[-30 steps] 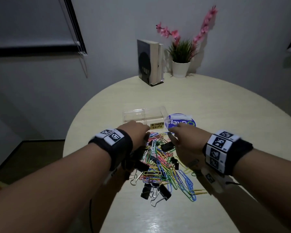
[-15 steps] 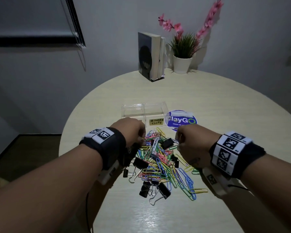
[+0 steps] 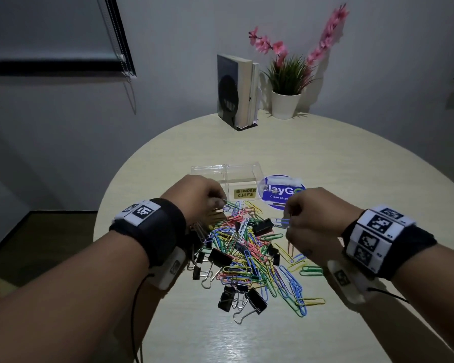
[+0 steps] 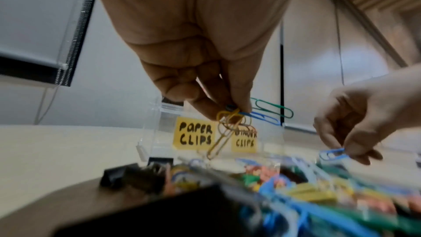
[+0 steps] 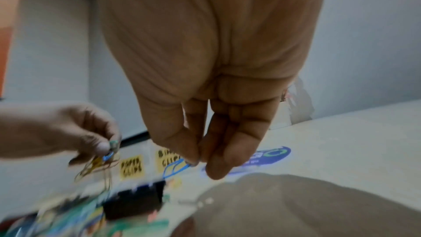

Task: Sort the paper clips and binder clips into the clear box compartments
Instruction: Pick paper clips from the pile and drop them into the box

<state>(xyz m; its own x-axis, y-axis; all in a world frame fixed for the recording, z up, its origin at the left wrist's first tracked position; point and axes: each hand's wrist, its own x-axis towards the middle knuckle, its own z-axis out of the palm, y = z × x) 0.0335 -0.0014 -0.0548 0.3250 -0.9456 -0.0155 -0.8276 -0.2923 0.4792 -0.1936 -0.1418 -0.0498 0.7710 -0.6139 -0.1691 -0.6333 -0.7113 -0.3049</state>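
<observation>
Left hand [image 4: 196,46] raised above pile, thumb and fingers pinching bunch of coloured wire paper clips [image 4: 237,120]: yellow, blue, green, some dangling
Right hand [image 5: 205,82] raised, thumb and forefinger pinching single blue paper clip [image 5: 174,168]
Mixed heap of coloured paper clips and black binder clips [image 3: 247,252] on round pale wooden table [image 3: 351,166], between hands
Clear plastic two-compartment box [image 3: 227,176] just behind heap, yellow labels "PAPER CLIPS", "BINDER CLIPS"
Round blue sticker [image 3: 279,191] beside box

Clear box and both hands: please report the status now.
Left hand pinches several paper clips. Right hand pinches one blue clip. Clear box looks empty. Path clear.
</observation>
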